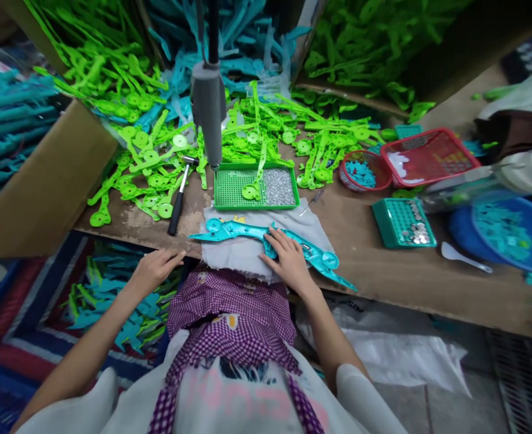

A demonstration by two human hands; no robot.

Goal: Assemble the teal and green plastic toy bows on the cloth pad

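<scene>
A turquoise bow-shaped plastic part (241,229) lies across a pale cloth (229,253) at the table's front edge. My right hand (286,256) grips its middle, fingers over the top and thumb on the near side. My left hand (157,266) is at the table edge, left of the part and apart from it, with nothing in it and its fingers loosely stretched. Behind the cloth sits a green tray (234,205) holding many small metal pieces (279,187) and a lime-green plastic part (251,191).
A hammer (181,196) lies left of the tray; a grey screwdriver-like tool (209,114) hangs above it. Lime-green parts (157,175) are heaped behind. To the right are red baskets (428,181), a teal box (385,226), a white spoon (464,258) and a blue bowl (462,226).
</scene>
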